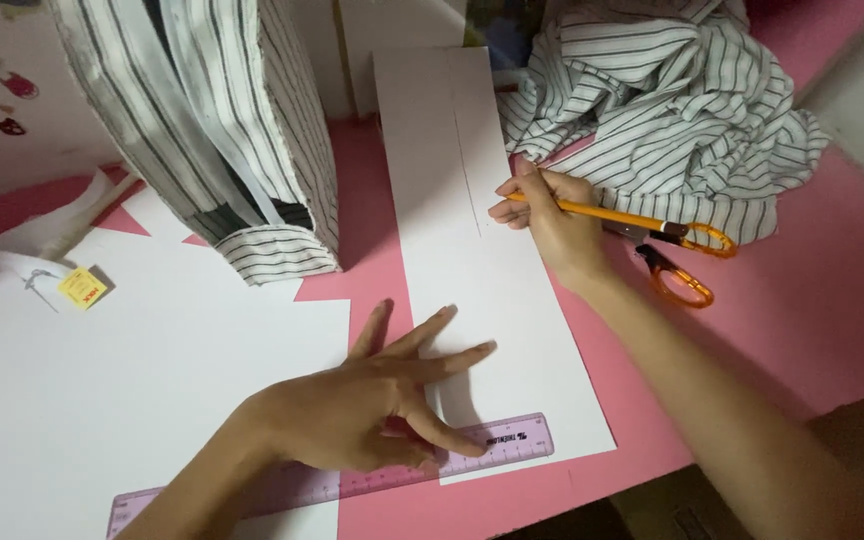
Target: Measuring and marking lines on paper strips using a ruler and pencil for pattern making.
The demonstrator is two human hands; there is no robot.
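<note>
Right hand [550, 225] grips a pencil [592, 211], tip on the long paper strip [492, 300] running away from the person, beside a faint drawn line. Left hand [372, 400], fingers spread, presses the strip's near end, touching the purple ruler [512, 440] lying crosswise.

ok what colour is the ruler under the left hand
The ruler is translucent purple, lying under the left hand; the head view shows it best.

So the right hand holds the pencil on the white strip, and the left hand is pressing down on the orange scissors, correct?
Not quite. The head view shows the left hand pressing on the purple ruler and the white strip, not the scissors. The orange scissors lie untouched on the pink table beside the right hand, which does hold the pencil on the strip.
</note>
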